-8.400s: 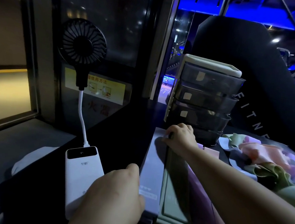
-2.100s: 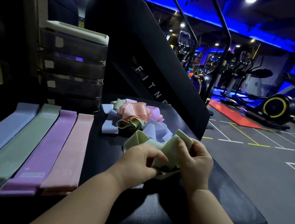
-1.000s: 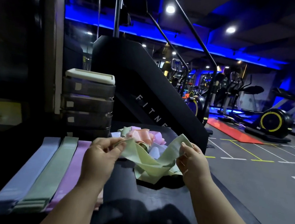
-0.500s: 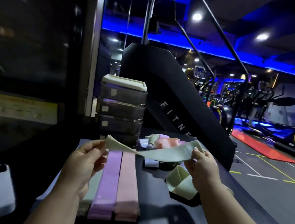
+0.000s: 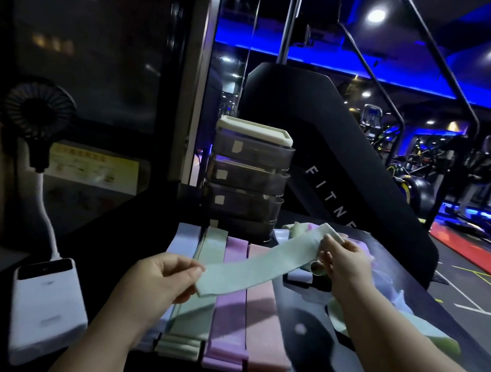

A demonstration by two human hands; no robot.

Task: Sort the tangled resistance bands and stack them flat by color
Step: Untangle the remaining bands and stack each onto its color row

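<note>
Stretching flat between both hands, a green band was held above the sorted stacks on the dark table. Its near end was pinched by the left hand, its far end by the right hand. A tangled pile was seen just behind.

Dim gym: blue strip light, grey lined floor, dark window

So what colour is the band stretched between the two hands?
Pale green; the band shows best in the head view.

blue, green, purple, pink stacks; pale green band above.
</note>
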